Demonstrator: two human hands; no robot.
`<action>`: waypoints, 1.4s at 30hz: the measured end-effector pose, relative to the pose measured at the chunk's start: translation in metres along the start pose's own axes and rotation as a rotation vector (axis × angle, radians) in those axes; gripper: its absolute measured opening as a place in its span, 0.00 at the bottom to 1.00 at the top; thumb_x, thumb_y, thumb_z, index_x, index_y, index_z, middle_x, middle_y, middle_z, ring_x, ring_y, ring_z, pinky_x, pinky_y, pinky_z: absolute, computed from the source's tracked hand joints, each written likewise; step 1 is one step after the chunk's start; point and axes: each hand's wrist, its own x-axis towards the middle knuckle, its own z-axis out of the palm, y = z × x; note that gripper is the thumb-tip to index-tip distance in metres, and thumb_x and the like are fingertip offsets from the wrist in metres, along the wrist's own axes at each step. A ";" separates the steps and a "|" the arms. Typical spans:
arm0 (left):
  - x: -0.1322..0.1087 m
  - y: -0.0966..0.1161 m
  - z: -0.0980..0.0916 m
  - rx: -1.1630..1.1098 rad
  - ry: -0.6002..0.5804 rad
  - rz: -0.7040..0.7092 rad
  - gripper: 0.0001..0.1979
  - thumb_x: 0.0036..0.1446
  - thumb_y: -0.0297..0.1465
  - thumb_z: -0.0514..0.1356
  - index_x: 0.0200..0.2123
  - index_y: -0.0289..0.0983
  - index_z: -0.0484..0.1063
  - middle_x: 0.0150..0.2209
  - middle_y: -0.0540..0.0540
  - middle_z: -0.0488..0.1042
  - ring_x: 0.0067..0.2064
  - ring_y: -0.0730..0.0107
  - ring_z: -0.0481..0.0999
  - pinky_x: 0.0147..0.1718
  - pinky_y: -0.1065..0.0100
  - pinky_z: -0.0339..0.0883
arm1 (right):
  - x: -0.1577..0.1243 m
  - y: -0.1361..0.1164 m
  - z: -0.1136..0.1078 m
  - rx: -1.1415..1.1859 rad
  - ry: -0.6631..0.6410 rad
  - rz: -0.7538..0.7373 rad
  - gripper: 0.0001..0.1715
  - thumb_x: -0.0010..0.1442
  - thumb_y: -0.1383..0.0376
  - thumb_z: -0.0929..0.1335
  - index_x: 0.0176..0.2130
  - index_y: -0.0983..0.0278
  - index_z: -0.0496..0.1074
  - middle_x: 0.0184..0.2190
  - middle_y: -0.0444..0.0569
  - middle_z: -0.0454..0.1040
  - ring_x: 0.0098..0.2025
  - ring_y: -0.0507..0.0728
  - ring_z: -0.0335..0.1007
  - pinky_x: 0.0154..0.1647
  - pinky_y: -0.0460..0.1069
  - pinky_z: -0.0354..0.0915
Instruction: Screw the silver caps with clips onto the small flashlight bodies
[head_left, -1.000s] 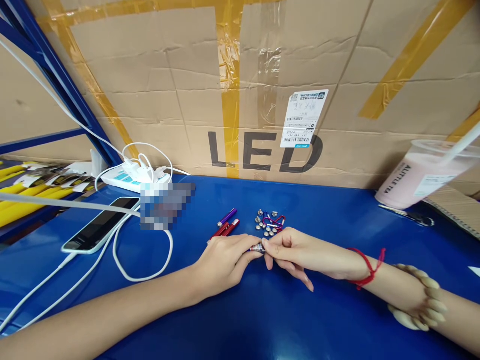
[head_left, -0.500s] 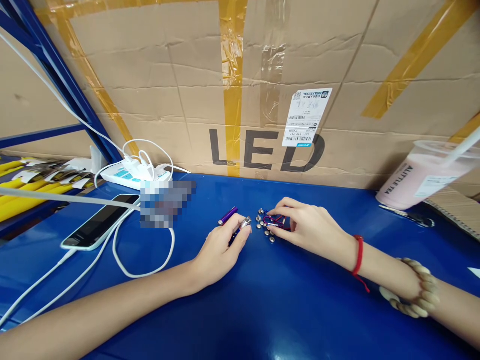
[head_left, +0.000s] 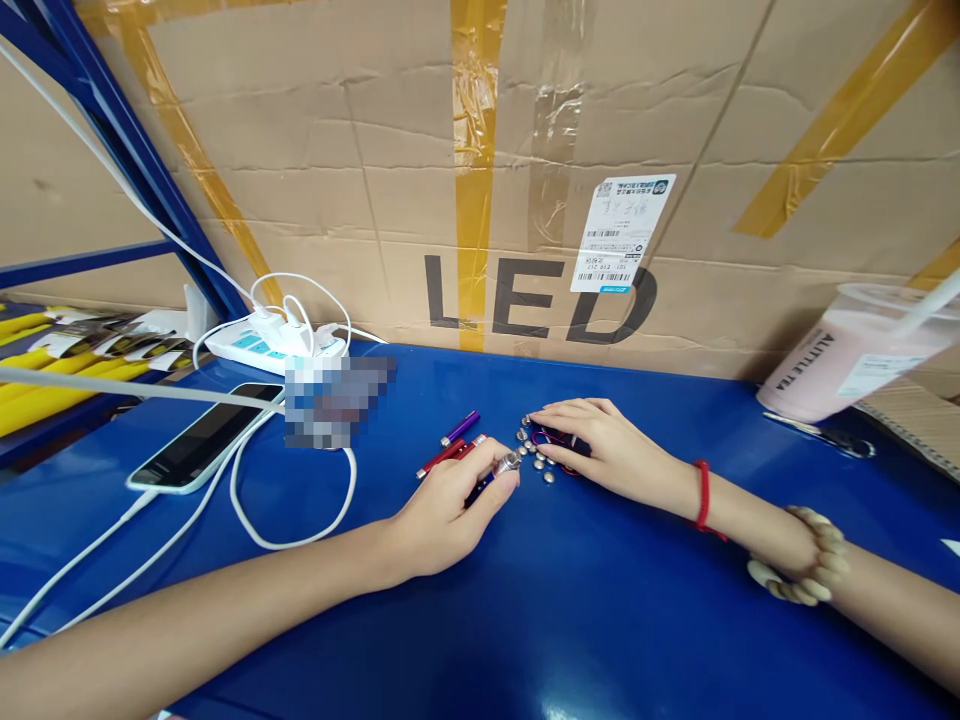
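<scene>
Two hands that met a second ago on one small pointer (head_left: 501,468) have parted; our right hand (head_left: 604,452) has let go of its silver end and moved up to the loose pile of button cells (head_left: 537,461) and the red clips (head_left: 553,437). Half a second ago its fingers stood arched over that pile; now they lie lower and flatter, fingertips on the clips and the cells just under them. Whether thumb and finger have pinched a cell we cannot tell, since the hand covers that spot.

Our left hand (head_left: 448,508) has kept the pointer throughout; it is curled loosely around the dark barrel, thumb and forefinger closed near the silver end, wrist resting on the blue table (head_left: 600,620). So the work has shifted from both hands on the pointer to one holding it and one at the cells.

The pointer's silver end faces the pile and lies just beside its nearest cells, a little left of and below the right fingertips and not touching them; the purple pointer (head_left: 460,428) and red pointers (head_left: 444,457) lie untouched just beyond the left hand.
</scene>
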 end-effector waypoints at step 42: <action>0.003 -0.002 0.003 0.013 0.038 -0.074 0.10 0.63 0.34 0.48 0.29 0.39 0.50 0.23 0.56 0.61 0.25 0.75 0.62 0.28 0.71 0.58 | -0.008 -0.050 -0.008 1.067 -0.038 0.304 0.18 0.53 0.57 0.70 0.38 0.68 0.71 0.30 0.50 0.76 0.33 0.55 0.74 0.35 0.48 0.69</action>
